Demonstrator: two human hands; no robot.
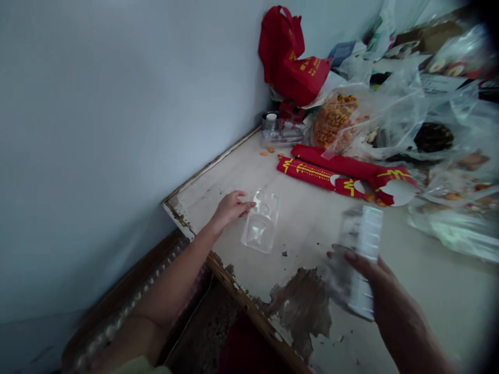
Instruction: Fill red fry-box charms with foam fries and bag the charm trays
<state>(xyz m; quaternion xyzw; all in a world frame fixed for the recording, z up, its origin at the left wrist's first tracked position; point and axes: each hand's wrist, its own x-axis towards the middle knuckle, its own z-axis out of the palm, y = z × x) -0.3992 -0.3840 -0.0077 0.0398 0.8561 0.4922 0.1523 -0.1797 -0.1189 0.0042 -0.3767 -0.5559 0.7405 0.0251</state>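
Observation:
My left hand (231,209) is at the near left of the worktop, thumb and forefinger closed at the left edge of a clear plastic blister piece (260,231). That piece has a rounded recess and lies on or just over the white surface; I cannot tell which. In my right hand (372,275) is a clear plastic box (368,254) with a ribbed pale side, held tilted above the tabletop. Motion blurs this box, and its contents, if any, cannot be made out. My right thumb lies across it.
Red printed sleeves (312,174) lie beyond my hands, with a few orange pieces (271,150) nearby. Behind are a clear bottle (283,131), a bag of orange snacks (336,122), plastic bags (405,109) and a red bag (290,59). The white tabletop (218,182) has peeling edges beside the wall.

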